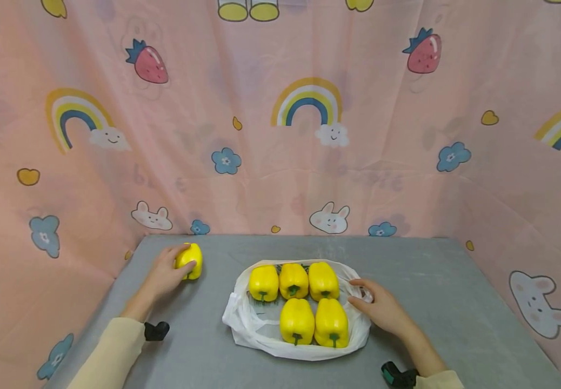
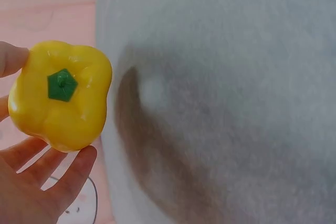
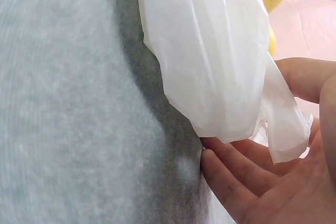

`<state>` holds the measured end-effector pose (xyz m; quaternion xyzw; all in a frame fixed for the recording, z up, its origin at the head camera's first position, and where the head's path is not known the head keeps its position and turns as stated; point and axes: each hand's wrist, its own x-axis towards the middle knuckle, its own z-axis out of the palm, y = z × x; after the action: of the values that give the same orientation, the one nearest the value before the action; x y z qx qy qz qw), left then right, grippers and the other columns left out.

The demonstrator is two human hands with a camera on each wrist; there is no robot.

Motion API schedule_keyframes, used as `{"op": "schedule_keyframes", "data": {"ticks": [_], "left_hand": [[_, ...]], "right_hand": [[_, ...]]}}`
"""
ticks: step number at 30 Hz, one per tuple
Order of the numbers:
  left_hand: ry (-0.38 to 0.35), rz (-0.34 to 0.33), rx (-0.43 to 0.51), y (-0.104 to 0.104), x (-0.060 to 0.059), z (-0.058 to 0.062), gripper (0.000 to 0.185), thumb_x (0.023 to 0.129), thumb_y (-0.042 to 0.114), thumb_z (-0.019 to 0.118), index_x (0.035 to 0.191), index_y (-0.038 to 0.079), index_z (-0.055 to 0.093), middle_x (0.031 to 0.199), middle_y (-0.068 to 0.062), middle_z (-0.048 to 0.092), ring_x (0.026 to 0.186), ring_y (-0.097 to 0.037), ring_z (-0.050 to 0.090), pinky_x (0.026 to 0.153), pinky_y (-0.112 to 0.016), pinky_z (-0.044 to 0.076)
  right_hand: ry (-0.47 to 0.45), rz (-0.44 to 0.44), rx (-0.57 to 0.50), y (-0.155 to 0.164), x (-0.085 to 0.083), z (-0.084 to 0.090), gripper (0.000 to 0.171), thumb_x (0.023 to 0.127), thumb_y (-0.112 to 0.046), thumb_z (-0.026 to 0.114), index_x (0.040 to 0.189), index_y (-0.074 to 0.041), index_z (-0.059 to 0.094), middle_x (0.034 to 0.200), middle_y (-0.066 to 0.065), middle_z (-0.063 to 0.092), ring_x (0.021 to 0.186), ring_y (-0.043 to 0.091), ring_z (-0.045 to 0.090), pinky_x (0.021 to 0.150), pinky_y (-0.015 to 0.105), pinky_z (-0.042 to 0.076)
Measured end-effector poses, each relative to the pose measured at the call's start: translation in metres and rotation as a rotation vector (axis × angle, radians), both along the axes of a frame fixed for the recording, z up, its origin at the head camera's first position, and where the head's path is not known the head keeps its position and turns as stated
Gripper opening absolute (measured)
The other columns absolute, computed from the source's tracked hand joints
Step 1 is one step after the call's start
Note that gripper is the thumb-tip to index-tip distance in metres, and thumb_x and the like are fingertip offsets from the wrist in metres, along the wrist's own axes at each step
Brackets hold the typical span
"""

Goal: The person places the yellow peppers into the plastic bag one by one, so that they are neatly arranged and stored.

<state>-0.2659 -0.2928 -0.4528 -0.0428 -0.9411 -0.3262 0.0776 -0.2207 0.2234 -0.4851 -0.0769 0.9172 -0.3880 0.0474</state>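
Nearest me on the grey desk (image 1: 455, 302) lies a white plastic bag (image 1: 256, 329), spread flat and carrying five yellow peppers: two in the row closer to me (image 1: 313, 322) and three in the row behind them (image 1: 293, 281), all with green stems pointing toward me. My right hand (image 1: 382, 309) rests at the bag's right edge, thumb and fingers pinching a fold of the plastic; the right wrist view shows the film gathered between thumb and fingertips (image 3: 231, 166). Left of the bag and slightly farther back, well apart from it, my left hand (image 1: 166, 273) grasps a sixth yellow pepper (image 1: 189, 260), fingers curled round its sides. Behind the bag, beyond the desk's far edge, hangs a pink curtain (image 1: 280, 135) printed with rainbows, strawberries and rabbits.
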Motion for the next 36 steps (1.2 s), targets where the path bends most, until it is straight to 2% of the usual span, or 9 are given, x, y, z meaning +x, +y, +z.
{"op": "schedule_keyframes", "data": {"ticks": [6, 13, 20, 26, 36], "left_hand": [[0.005, -0.013, -0.004, 0.011, 0.002, 0.004, 0.057, 0.099, 0.031, 0.066, 0.147, 0.005, 0.049, 0.138, -0.026, 0.048, 0.119, -0.042, 0.049, 0.102, -0.062, 0.042], [0.047, -0.045, -0.024, 0.026, 0.007, 0.008, 0.055, 0.097, 0.029, 0.070, 0.144, 0.005, 0.054, 0.135, -0.025, 0.051, 0.117, -0.041, 0.052, 0.098, -0.060, 0.045], [0.074, -0.060, -0.006, 0.037, 0.009, 0.009, 0.054, 0.094, 0.027, 0.073, 0.143, 0.009, 0.056, 0.132, -0.021, 0.054, 0.113, -0.037, 0.053, 0.095, -0.056, 0.048], [0.102, -0.081, 0.014, 0.045, 0.015, 0.017, 0.055, 0.094, 0.027, 0.074, 0.142, 0.009, 0.057, 0.135, -0.019, 0.053, 0.117, -0.038, 0.053, 0.097, -0.057, 0.049], [0.169, -0.127, -0.017, 0.061, 0.025, 0.033, 0.054, 0.093, 0.028, 0.075, 0.141, 0.010, 0.058, 0.132, -0.017, 0.055, 0.115, -0.037, 0.055, 0.094, -0.055, 0.053]], "right_hand": [[0.006, -0.002, 0.012, -0.001, 0.000, 0.000, 0.054, 0.099, -0.037, 0.067, 0.141, -0.005, 0.057, 0.143, 0.022, 0.055, 0.135, 0.047, 0.045, 0.107, 0.067, 0.037], [0.000, -0.005, 0.013, -0.001, 0.001, -0.001, 0.054, 0.099, -0.036, 0.066, 0.142, -0.005, 0.056, 0.144, 0.023, 0.053, 0.135, 0.047, 0.045, 0.106, 0.068, 0.037], [0.008, 0.002, 0.008, -0.001, 0.001, 0.001, 0.054, 0.099, -0.035, 0.067, 0.142, -0.004, 0.056, 0.143, 0.024, 0.054, 0.135, 0.047, 0.045, 0.106, 0.068, 0.038], [0.010, 0.000, 0.006, -0.002, 0.002, 0.001, 0.053, 0.099, -0.034, 0.067, 0.141, -0.004, 0.056, 0.144, 0.024, 0.054, 0.135, 0.047, 0.045, 0.106, 0.068, 0.037], [-0.008, 0.002, 0.004, -0.001, 0.000, 0.000, 0.055, 0.099, -0.036, 0.066, 0.142, -0.004, 0.055, 0.145, 0.025, 0.052, 0.136, 0.048, 0.044, 0.106, 0.068, 0.037]]}}
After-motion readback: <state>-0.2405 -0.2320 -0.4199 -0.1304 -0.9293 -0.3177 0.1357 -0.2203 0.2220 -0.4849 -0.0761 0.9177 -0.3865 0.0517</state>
